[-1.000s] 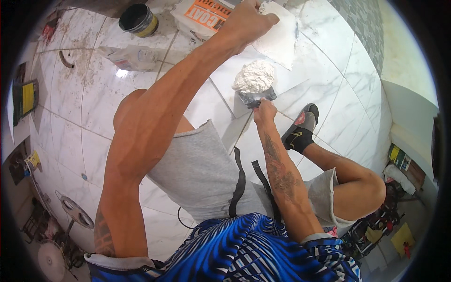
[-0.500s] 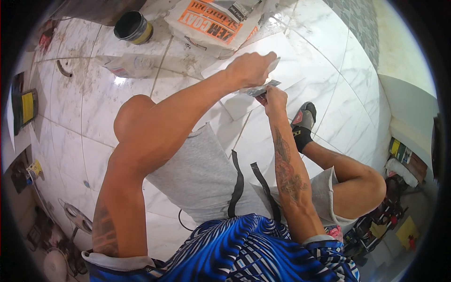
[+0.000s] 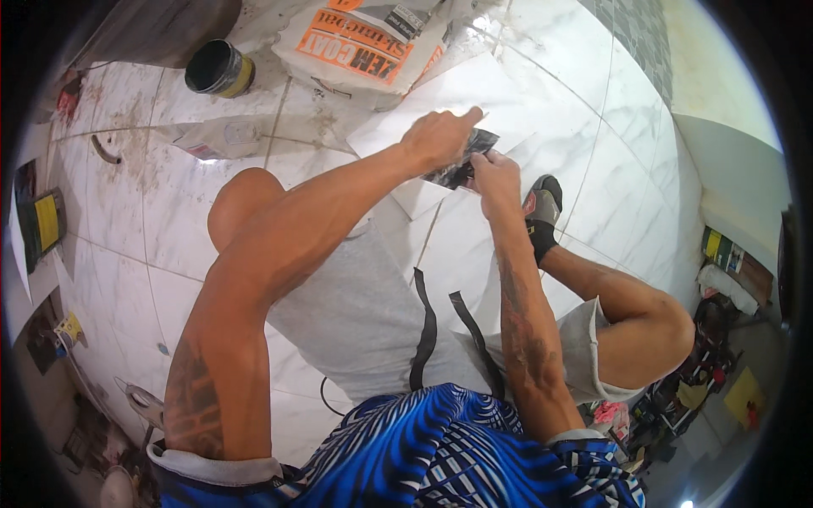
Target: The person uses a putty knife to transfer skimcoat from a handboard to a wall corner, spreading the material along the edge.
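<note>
My right hand [image 3: 498, 179] is closed, its thumb and fingers pinching a flat, shiny dark-grey plate [image 3: 453, 173] that looks like a metal blade with mottled reflections. Just above and left of it, my left hand [image 3: 439, 138] is closed in a fist, thumb side toward the far right. A thin pale edge shows at its fingertips, but most of what it grips is hidden. Both hands meet over a white sheet or panel [image 3: 466, 89] lying on the tiled floor, between my bent knees.
A white and orange paper bag [image 3: 356, 46] stands at the far side, with a dark open tub [image 3: 220, 69] left of it. A crumpled clear plastic bag [image 3: 222, 138] lies on the marbled tiles. Tools and clutter [image 3: 690, 385] line the right wall. My shoe [image 3: 544, 199] is close to the right hand.
The plate has turned, so its broad dark face shows rather than a thin silver edge. My left hand has shifted slightly left and down, and the view has moved a little.
</note>
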{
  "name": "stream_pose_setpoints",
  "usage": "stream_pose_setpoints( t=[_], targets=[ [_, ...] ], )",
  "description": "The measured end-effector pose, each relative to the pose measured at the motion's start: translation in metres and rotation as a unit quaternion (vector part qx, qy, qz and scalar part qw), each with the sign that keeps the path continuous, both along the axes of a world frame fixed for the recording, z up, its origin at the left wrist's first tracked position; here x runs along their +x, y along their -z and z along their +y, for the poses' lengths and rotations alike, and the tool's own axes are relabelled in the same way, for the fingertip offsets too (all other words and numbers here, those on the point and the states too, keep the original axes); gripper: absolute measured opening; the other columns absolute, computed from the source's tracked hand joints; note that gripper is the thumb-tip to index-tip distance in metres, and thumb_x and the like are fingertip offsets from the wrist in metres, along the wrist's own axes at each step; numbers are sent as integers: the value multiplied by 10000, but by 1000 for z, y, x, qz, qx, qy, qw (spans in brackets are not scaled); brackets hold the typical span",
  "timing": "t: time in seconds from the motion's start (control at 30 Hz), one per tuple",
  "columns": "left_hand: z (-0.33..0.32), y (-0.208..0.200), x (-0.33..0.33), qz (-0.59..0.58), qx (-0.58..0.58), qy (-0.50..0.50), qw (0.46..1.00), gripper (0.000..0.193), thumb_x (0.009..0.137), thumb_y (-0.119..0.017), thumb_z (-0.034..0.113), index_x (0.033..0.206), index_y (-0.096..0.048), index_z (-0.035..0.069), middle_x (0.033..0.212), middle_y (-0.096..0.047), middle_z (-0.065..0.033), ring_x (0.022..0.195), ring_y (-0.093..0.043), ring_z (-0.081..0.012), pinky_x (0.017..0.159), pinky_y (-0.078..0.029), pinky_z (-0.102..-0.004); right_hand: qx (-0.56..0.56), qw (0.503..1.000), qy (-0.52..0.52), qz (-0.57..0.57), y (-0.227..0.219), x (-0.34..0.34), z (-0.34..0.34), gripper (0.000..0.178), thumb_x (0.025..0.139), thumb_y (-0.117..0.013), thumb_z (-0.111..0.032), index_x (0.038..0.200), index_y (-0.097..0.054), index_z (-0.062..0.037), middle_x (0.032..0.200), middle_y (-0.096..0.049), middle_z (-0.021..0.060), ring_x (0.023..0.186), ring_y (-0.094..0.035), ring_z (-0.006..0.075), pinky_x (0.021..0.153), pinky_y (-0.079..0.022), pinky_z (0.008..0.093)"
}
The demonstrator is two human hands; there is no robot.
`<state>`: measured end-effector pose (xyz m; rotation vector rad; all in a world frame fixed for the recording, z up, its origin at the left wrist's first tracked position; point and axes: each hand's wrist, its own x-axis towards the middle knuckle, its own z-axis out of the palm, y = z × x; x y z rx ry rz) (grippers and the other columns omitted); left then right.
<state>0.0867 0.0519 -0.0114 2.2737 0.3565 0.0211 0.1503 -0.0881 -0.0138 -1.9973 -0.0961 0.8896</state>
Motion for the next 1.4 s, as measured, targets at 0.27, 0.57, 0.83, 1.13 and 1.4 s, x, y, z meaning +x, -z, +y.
stream_pose_setpoints(
  t=[0.27,0.57,0.83,1.13,1.4],
  targets=[
    [30,-4,9,1,23,-7,1000,333,835,-542,113,1162,-481,90,871,-658,-240,860,-636,-421,745,-487,-516,-174,970,-82,-149,-60,41,-36,271,840,-561,-143,1015,-643,47,678,-613,73,553,-579,129,512,-506,296],
    [44,-12,-8,-38,20,73,996,130,779,-577,-3,870,-493,37,772,-593,-160,786,-579,-369,687,-445,-438,-133,935,-176,-278,-107,50,-42,242,897,-510,-88,1091,-631,-6,776,-639,151,545,-604,225,520,-501,346],
    [52,-18,-19,-104,-51,75,990,206,696,-587,-126,800,-481,18,812,-545,-80,795,-549,-239,678,-429,-341,-109,889,-278,-348,-125,41,-38,250,860,-532,13,1061,-658,-67,1006,-660,119,891,-622,323,787,-496,393],
    [50,-25,-20,-167,-65,74,981,245,674,-619,-152,803,-492,14,803,-560,-57,778,-568,-206,669,-457,-324,-67,828,-349,-433,-95,38,-39,243,850,-521,50,1043,-637,-42,915,-637,115,832,-610,308,719,-485,397],
    [47,-38,-26,-175,-91,76,977,224,688,-640,-117,791,-496,19,812,-582,-74,779,-580,-235,666,-465,-339,-101,835,-348,-414,-37,60,-19,305,829,-488,26,1065,-651,-78,1039,-655,110,953,-616,330,803,-502,431]
  ],
)
